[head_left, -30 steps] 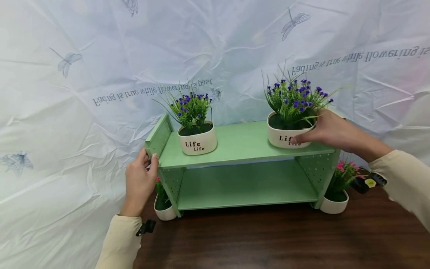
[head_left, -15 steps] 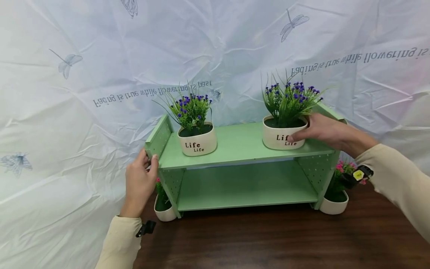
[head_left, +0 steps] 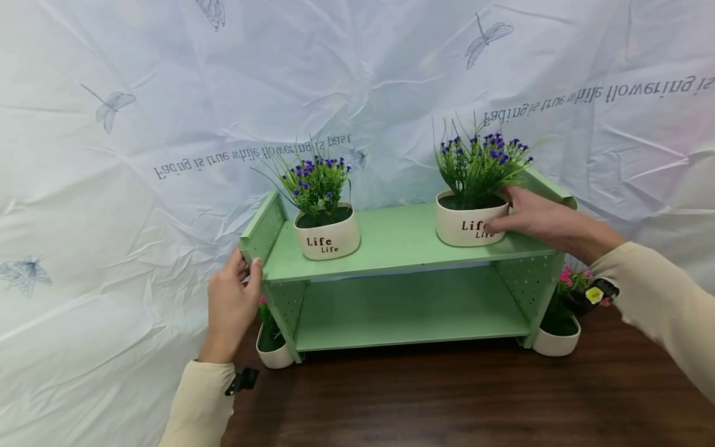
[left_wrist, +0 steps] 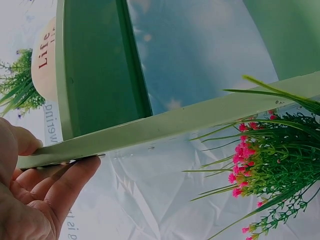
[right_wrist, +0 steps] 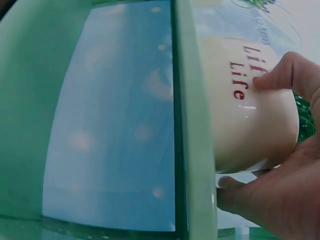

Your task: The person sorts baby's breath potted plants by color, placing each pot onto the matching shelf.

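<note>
On the top board of a green two-tier shelf (head_left: 391, 242) stand two cream oval pots marked "Life", planted with purple flowers. My right hand (head_left: 544, 217) grips the right flower pot (head_left: 469, 226) at its right end, thumb on the lettered front; in the right wrist view the same pot (right_wrist: 250, 120) appears sideways, its base at the board. My left hand (head_left: 231, 304) pinches the shelf's left side panel (head_left: 262, 226), and the left wrist view has thumb and fingers on either side of that panel's edge (left_wrist: 125, 137). The left flower pot (head_left: 328, 234) stands near this panel.
Pink-flowered pots stand on the dark wooden table at both ends of the shelf, one left (head_left: 274, 355) and one right (head_left: 557, 343). A pale printed cloth (head_left: 391, 93) hangs close behind the shelf. The lower shelf board (head_left: 408, 310) lies beneath the top one.
My right hand has moved slightly left with the right flower pot, which now sits farther from the right side panel. My left hand keeps its hold on the left panel.
</note>
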The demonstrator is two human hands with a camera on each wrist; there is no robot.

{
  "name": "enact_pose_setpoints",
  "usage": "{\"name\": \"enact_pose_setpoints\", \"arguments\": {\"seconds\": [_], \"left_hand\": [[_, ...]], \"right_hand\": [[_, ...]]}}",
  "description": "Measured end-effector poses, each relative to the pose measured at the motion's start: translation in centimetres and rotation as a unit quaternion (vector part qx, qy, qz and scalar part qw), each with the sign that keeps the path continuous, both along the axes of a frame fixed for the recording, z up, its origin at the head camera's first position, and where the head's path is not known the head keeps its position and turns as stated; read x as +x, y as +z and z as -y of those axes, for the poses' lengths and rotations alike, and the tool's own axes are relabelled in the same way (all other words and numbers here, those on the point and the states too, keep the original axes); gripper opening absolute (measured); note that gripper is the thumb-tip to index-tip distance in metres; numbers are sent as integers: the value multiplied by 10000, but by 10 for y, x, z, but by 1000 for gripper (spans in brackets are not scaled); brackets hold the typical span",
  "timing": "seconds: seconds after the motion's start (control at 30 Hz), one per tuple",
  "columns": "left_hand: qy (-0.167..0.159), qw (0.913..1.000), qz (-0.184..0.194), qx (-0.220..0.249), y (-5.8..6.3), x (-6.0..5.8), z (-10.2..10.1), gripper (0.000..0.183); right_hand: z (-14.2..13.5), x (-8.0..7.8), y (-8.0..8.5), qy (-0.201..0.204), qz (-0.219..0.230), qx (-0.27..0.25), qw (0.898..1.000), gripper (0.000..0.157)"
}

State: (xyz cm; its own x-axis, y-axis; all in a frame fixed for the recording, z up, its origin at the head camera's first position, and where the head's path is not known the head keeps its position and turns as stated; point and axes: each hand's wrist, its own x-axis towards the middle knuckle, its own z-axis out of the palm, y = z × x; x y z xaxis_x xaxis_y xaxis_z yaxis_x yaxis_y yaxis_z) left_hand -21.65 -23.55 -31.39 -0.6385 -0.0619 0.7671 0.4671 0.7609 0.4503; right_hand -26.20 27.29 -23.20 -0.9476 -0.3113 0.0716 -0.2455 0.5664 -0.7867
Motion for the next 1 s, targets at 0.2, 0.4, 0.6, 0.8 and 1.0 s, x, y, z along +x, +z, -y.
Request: {"name": "enact_pose_setpoints", "arguments": {"seconds": [0.2, 0.4, 0.6, 0.8, 1.0], "left_hand": [[18, 10000, -4, 25, 0, 0, -1, 17], [4, 10000, -55, 31, 1, 0, -1, 18], [-29, 10000, -57, 64, 1, 0, -1, 20], [-77, 9999, -99, 37, 1, -2, -1, 19], [-17, 10000, -70, 39, -1, -2, -1, 19]], "right_hand": [[15, 5, 0, -529, -707, 951, 9915, 98], [26, 6, 0, -734, -1270, 1533, 9772, 72], [26, 6, 1, -793, -1203, 1741, 9741, 64], [21, 5, 4, -663, -962, 1677, 9789, 63], [19, 2, 4, -534, -871, 1676, 9806, 63]]}}
